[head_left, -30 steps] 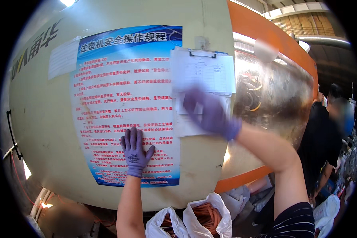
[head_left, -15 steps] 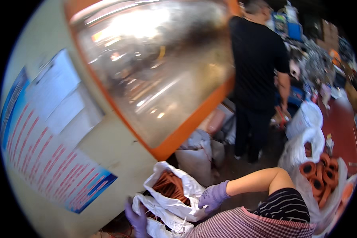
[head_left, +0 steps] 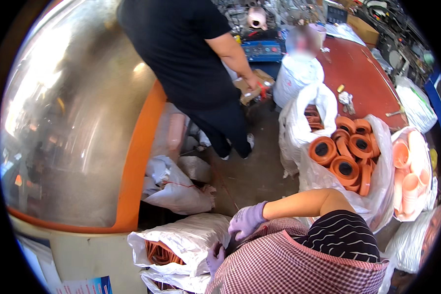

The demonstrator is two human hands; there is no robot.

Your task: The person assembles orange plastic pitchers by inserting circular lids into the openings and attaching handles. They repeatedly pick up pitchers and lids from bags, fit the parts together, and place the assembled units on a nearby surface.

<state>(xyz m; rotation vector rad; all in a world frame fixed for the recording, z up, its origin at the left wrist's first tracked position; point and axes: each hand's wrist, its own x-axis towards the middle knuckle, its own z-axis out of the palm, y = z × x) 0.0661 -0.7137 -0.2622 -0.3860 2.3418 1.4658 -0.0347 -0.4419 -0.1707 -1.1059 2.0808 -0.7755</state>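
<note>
My right hand (head_left: 247,220), in a purple glove, is closed with its fingers curled, just right of a white woven sack (head_left: 196,235). My left hand (head_left: 214,258), gloved alike, is close below it at the sack's right side, partly hidden by the checked apron (head_left: 279,259). Its visible fingers are bent together. What either hand grips, if anything, cannot be made out. The sack's mouth faces left and shows reddish-brown strip-like pieces (head_left: 162,253). Under it lies another white sack (head_left: 174,280) with similar pieces.
Clear bags of orange ring-shaped parts (head_left: 344,168) and pink tubular parts (head_left: 409,183) stand at right beside a red table (head_left: 353,73). A person in black (head_left: 186,59) stands ahead, holding a cardboard piece (head_left: 256,87). An orange-framed machine window (head_left: 78,122) fills the left.
The view has swung right. My left hand has gone from the lower sack, fingers spread, to near my right hand. My right hand has come off the upper sack's edge.
</note>
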